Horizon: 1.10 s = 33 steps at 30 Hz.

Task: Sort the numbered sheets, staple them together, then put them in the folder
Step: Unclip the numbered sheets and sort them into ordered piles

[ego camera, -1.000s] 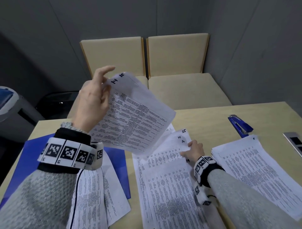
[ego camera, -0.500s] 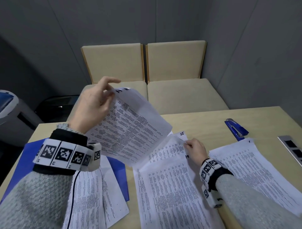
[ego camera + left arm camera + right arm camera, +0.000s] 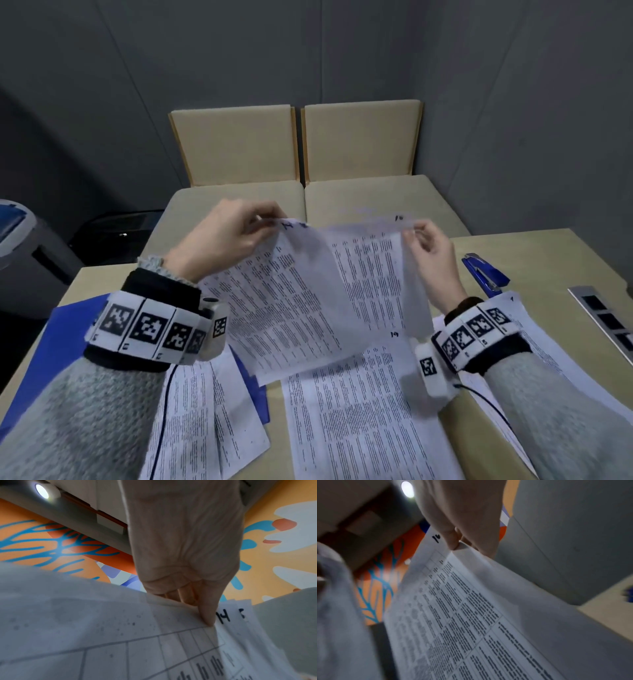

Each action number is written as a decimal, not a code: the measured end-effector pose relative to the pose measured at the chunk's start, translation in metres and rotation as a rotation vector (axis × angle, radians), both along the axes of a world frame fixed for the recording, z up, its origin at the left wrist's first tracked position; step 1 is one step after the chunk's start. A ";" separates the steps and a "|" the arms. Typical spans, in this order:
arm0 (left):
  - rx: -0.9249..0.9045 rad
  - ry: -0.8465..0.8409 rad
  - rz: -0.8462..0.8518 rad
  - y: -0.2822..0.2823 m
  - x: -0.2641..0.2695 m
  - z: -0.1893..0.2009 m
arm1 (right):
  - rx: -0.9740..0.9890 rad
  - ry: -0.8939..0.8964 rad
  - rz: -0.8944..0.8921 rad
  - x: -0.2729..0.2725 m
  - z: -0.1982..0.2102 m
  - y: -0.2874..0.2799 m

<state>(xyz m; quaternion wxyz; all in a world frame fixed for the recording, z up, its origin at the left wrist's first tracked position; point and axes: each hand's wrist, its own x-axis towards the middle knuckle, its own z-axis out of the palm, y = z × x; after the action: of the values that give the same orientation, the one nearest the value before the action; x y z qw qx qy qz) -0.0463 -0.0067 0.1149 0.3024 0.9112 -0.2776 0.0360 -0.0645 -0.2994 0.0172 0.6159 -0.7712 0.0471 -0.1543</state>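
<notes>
White printed sheets (image 3: 308, 291) raised above counter (image 3: 548, 253), top corners pinched: left hand (image 3: 222, 236) grip at corner marked 14, right hand (image 3: 431, 253) grip on other. Sheet stacks below; blue folder (image 3: 58, 335) left, blue stapler (image 3: 484, 274) right.
</notes>
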 end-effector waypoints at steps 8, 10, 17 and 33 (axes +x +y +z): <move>-0.034 -0.093 0.011 -0.039 0.007 -0.002 | 0.146 -0.031 0.180 0.000 0.037 0.043; -0.046 -0.075 0.023 -0.044 0.007 -0.007 | 0.224 0.018 0.213 -0.001 0.030 0.048; 0.052 -0.057 0.074 -0.051 0.009 -0.020 | 0.287 0.154 0.399 -0.014 0.014 0.047; -0.649 -0.032 0.443 -0.018 0.004 -0.072 | 0.443 0.096 0.166 0.001 0.003 0.029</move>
<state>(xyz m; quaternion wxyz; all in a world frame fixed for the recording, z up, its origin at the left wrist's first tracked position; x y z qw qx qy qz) -0.0424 -0.0250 0.0432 0.5552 0.8054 -0.0532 0.2005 -0.0631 -0.2704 0.0205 0.7775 -0.6250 0.0456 -0.0522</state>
